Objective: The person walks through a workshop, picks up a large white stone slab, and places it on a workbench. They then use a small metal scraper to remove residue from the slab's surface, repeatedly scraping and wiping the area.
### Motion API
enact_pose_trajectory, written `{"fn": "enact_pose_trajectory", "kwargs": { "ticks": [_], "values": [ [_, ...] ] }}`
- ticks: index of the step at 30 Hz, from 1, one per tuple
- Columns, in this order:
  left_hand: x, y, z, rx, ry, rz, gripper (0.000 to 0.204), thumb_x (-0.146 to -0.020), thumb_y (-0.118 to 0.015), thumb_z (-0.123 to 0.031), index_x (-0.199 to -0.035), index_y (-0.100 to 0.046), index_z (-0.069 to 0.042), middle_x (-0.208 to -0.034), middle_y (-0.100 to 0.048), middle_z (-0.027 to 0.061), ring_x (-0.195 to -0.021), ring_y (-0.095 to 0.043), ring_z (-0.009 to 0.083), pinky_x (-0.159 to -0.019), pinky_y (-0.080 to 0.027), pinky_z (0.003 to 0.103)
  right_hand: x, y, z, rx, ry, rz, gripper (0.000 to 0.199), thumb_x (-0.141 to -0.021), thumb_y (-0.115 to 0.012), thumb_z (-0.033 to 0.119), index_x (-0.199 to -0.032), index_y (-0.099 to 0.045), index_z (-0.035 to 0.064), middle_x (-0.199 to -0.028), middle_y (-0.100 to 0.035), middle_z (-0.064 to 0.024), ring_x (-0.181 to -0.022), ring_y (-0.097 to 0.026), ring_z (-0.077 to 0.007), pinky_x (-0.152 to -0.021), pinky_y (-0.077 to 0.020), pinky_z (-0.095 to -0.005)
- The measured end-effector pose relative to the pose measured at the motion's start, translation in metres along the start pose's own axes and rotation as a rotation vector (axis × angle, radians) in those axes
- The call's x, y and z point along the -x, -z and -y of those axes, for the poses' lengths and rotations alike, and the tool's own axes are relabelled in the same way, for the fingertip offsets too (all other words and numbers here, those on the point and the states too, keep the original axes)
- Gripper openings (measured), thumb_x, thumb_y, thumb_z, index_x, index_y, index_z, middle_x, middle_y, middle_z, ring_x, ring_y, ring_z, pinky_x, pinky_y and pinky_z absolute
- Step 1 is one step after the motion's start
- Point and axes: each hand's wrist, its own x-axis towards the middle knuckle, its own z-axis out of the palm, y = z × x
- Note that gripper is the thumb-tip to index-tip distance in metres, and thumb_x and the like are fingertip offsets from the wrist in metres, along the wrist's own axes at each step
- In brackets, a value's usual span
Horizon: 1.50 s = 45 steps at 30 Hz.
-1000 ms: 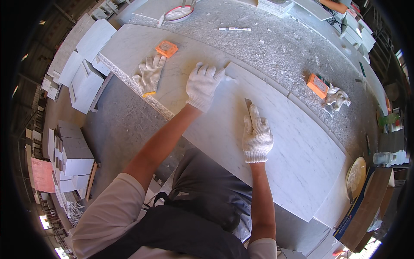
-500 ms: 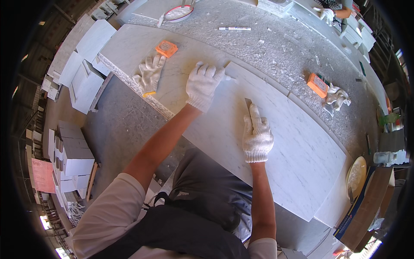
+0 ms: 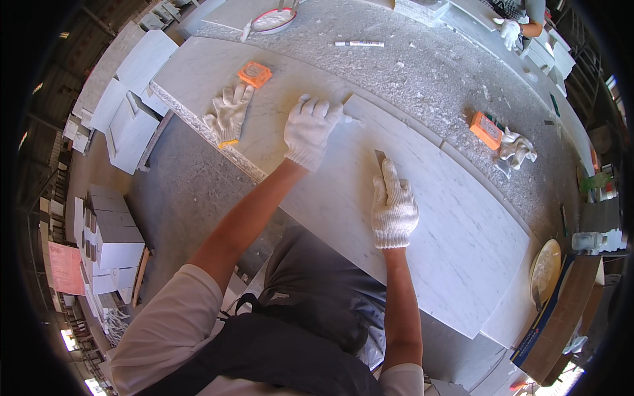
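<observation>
Both my hands wear white knit gloves and are over a grey-veined white marble slab [image 3: 436, 211]. My left hand [image 3: 309, 129] is closed, its fingers curled round a small white object [image 3: 348, 119] at the slab's far left corner; its kind I cannot make out. Nearer to me, my right hand [image 3: 395, 208] grips a thin, flat scraper blade [image 3: 380, 157], its metal end pointing away from me beyond the fingers. The handle is hidden in the palm. Left of my left hand, an empty white glove [image 3: 230, 115] lies next to an orange box [image 3: 255, 74] on another marble slab [image 3: 191, 63].
Beyond the slab, a dusty worktop [image 3: 396, 72] carries a marker pen [image 3: 358, 43], a red-rimmed bowl [image 3: 273, 21], another orange box [image 3: 486, 130] and a crumpled glove [image 3: 518, 149]. A yellowish dish [image 3: 545, 270] and a cardboard box [image 3: 561, 317] are at right. A co-worker's gloved hand [image 3: 509, 32] is at far right.
My left hand has shifted very slightly by the corner; my right hand is almost still. The co-worker's gloved hand has moved a little right and nearer.
</observation>
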Motion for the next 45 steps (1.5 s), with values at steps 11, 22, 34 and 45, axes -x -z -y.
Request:
{"fn": "enact_pose_trajectory", "kwargs": {
  "ticks": [11, 22, 34, 45],
  "values": [
    [0.0, -0.002, 0.001, 0.017, -0.008, -0.07, 0.034, -0.08, -0.071, -0.027, -0.112, -0.065, -0.016, -0.098, -0.06, 0.0025, -0.103, -0.063, 0.0245, -0.105, -0.049, 0.045, -0.003, 0.005, 0.007, -0.061, 0.013, -0.097, 0.04, -0.092, -0.076, 0.02, -0.132, -0.071, 0.0233, -0.08, -0.064, -0.0075, -0.066, -0.065, -0.0261, -0.062, -0.0552, -0.0396],
    [0.0, -0.002, 0.002, 0.013, -0.014, -0.021, 0.034, -0.082, -0.071, -0.027, -0.114, -0.064, -0.016, -0.098, -0.06, 0.0025, -0.103, -0.064, 0.0233, -0.104, -0.05, 0.044, -0.003, 0.006, 0.01, -0.054, 0.0, -0.093, 0.038, -0.093, -0.075, 0.019, -0.131, -0.072, 0.0219, -0.082, -0.066, -0.0086, -0.068, -0.067, -0.0274, -0.062, -0.0558, -0.0405],
    [0.02, -0.012, 0.008, 0.791, 0.38, -0.019, 0.027, -0.096, -0.065, -0.017, -0.122, -0.068, -0.016, -0.108, -0.067, 0.0077, -0.105, -0.064, 0.0267, -0.098, -0.05, 0.041, 0.0, 0.004, 0.002, -0.288, 0.132, -0.188, 0.038, -0.099, -0.065, 0.019, -0.137, -0.066, 0.0114, -0.096, -0.072, -0.0159, -0.078, -0.068, -0.032, -0.072, -0.0577, -0.0417],
    [-0.001, -0.044, 0.085, 0.702, 1.017, 0.079, 0.045, -0.087, -0.079, -0.038, -0.122, -0.067, -0.012, -0.115, -0.071, 0.0112, -0.115, -0.064, 0.0291, -0.098, -0.051, 0.041, 0.057, 0.044, -0.035, -0.333, 0.128, -0.101, 0.039, -0.1, -0.064, 0.013, -0.137, -0.064, 0.001, -0.101, -0.074, -0.0185, -0.076, -0.064, -0.0247, -0.072, -0.056, -0.0366]
  ]
}}
